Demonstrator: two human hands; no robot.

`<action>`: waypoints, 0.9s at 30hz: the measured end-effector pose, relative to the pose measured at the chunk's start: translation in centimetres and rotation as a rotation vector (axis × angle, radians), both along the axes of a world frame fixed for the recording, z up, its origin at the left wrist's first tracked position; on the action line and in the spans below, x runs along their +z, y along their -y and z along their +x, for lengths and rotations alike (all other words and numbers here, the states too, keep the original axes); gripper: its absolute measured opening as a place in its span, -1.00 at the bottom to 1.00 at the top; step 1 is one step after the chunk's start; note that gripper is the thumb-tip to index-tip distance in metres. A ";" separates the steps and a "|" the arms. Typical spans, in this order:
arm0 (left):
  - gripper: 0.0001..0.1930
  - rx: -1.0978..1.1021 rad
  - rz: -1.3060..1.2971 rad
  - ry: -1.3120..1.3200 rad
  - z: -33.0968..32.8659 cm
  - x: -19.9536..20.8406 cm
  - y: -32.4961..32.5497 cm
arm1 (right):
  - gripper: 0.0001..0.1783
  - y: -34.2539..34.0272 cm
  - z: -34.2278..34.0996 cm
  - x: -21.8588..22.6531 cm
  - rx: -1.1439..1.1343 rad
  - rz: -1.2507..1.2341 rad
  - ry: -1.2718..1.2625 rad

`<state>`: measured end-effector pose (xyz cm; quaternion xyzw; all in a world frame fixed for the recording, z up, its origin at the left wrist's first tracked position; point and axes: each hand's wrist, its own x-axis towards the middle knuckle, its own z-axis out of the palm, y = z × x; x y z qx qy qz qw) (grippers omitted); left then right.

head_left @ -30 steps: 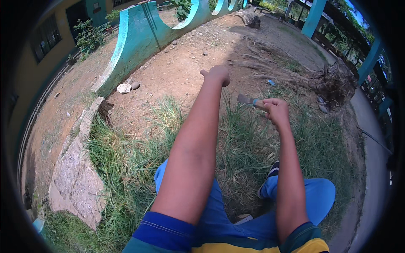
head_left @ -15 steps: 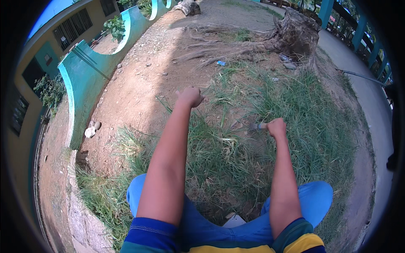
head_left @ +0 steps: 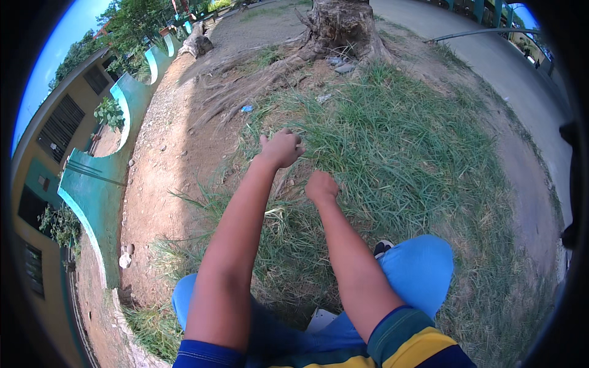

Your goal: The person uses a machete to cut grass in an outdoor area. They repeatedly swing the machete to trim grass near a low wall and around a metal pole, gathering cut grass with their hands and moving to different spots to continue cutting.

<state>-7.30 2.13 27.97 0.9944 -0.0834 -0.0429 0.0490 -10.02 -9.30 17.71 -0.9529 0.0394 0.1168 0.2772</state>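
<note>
- While the left hand (head_left: 282, 149) reaches to the edge of the grass (head_left: 392, 159), its thumb sticks out and its fingers bend downward; I cannot tell whether they grasp any blades.
- The right hand (head_left: 322, 186) is rounded, just below and apart from the left; its fingers are hidden, so I cannot tell what they grasp.
- Grass lies under and around both hands — open room stretches rightward to the edge of one grey path (head_left: 521, 92).
- Nearer the body: two blue-trousered knees (head_left: 420, 270), one visible shoe (head_left: 383, 247), one pale object (head_left: 320, 320) between the legs.
- Leftward, bare soil (head_left: 156, 190) runs to one turquoise wall (head_left: 95, 178) with a scalloped top; two stones (head_left: 125, 260) sit near its base.
- Ahead: one blue scrap (head_left: 246, 108), one stump (head_left: 343, 27) with spreading roots, one log (head_left: 196, 42) — well apart from the hands.
</note>
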 end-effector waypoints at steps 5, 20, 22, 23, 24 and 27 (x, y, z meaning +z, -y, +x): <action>-0.66 -0.172 0.107 0.054 -0.3 3.8 3.0 | -0.73 -0.7 0.4 -0.9 -0.073 0.062 -0.007; -0.67 -0.005 0.087 -0.077 9.5 -1.0 -2.3 | -0.67 2.2 10.3 12.7 0.180 -0.332 -0.087; -0.67 -0.009 0.145 -0.093 9.9 -1.1 -3.6 | -0.67 1.2 10.0 18.9 0.188 -0.411 0.035; -0.67 -0.034 0.133 -0.098 10.8 -1.4 -3.8 | -0.71 1.2 10.3 21.2 0.192 -0.498 0.009; -0.67 -0.054 0.145 -0.130 11.5 -1.3 -3.0 | -0.75 2.2 10.7 22.1 0.112 -0.497 0.089; -0.66 -0.120 0.154 -0.102 12.9 -1.1 1.2 | -0.88 7.5 10.6 22.7 0.240 -0.892 0.209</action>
